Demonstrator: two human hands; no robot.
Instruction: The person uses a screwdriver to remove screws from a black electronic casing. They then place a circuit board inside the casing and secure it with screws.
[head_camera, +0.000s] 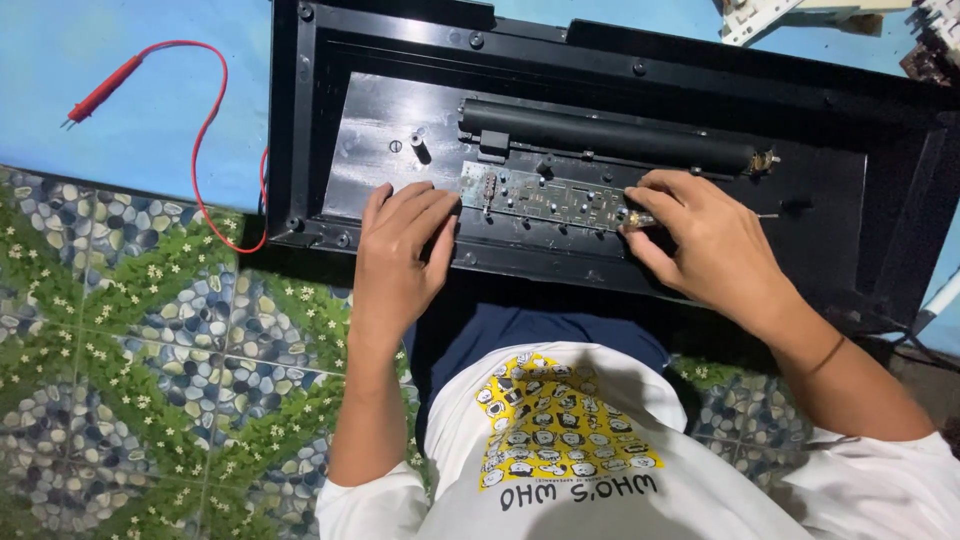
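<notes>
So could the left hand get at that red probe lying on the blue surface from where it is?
Probably yes. The left hand rests on the circuit board's left end, and the red probe lies off to its left on the blue surface. Only the black casing's raised edge sits between them, so it would have to lift over.

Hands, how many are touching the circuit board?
2. The left hand presses the circuit board's left end; the right hand grips its right end.
</notes>
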